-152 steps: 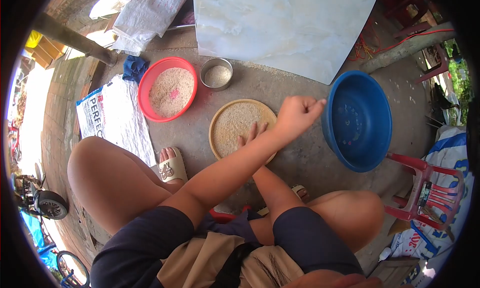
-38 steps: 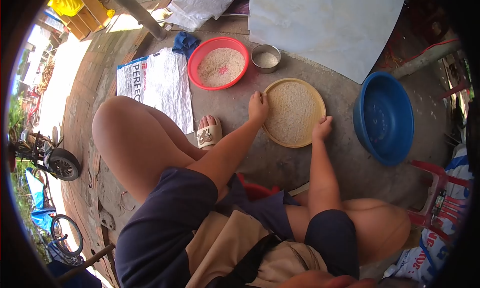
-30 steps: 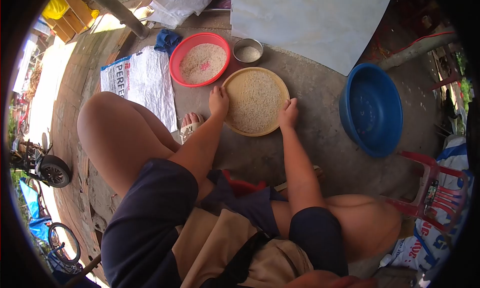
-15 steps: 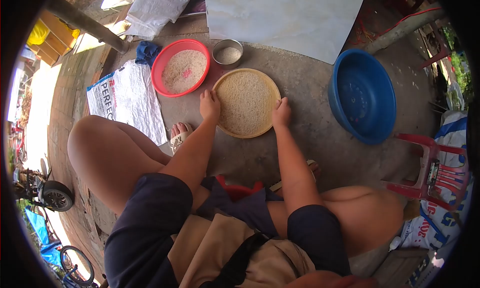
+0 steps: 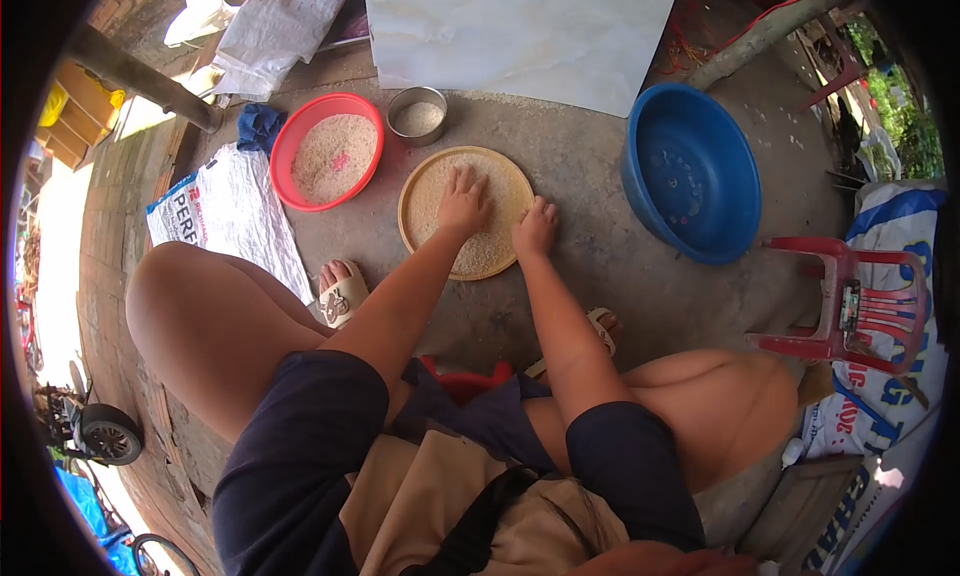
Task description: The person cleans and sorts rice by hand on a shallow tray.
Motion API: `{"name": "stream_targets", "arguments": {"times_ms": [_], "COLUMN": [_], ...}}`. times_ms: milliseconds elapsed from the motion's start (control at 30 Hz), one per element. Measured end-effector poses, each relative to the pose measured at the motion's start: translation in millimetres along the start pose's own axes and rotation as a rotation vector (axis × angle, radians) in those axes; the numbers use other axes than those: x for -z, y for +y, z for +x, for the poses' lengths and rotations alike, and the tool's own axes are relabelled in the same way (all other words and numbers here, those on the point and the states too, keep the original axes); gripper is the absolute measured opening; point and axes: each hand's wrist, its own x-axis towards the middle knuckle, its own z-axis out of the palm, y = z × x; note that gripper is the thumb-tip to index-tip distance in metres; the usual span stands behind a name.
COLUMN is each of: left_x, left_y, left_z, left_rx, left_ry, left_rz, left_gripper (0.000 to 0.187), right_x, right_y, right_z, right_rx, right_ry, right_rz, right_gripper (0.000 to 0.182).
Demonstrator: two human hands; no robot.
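A round shallow tray (image 5: 407, 238) of pale grain (image 5: 478, 252) rests on the ground in front of me. My left hand (image 5: 465, 204) lies on the grain with its fingers spread. At the tray's right rim, my right hand (image 5: 535, 228) has its fingers curled over the edge. Just left of the tray is a red basin (image 5: 277, 159) holding grain (image 5: 338, 154). Beside that basin stands a small metal bowl (image 5: 398, 134) with some grain inside.
A blue basin (image 5: 690, 176) is at the right, with a red plastic chair (image 5: 835, 301) below it. A white printed sack (image 5: 240, 211) lies left, near a dark blue cloth (image 5: 261, 127). A pale board (image 5: 520, 36) is at the top.
My left hand has left the tray's left rim and moved onto the grain, its fingers now spread. My right hand stays at the right rim. The whole view has shifted slightly.
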Motion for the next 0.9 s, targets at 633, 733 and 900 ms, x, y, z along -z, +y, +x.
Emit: {"name": "stream_targets", "arguments": {"times_ms": [633, 733, 900], "left_x": [36, 45, 15], "left_y": [13, 10, -23], "left_z": [55, 47, -8], "left_rx": [0.215, 0.058, 0.208], "left_ry": [-0.603, -0.096, -0.069], "left_rz": [-0.696, -0.361, -0.072], "left_gripper": [0.025, 0.029, 0.037], "right_x": [-11, -17, -18], "right_y": [-48, -44, -45], "right_z": [29, 36, 25], "right_rx": [-0.668, -0.743, -0.594], "right_ry": [-0.51, -0.474, -0.371], "right_rz": [1.807, 1.602, 1.381], "right_gripper": [0.043, 0.03, 0.026]}}
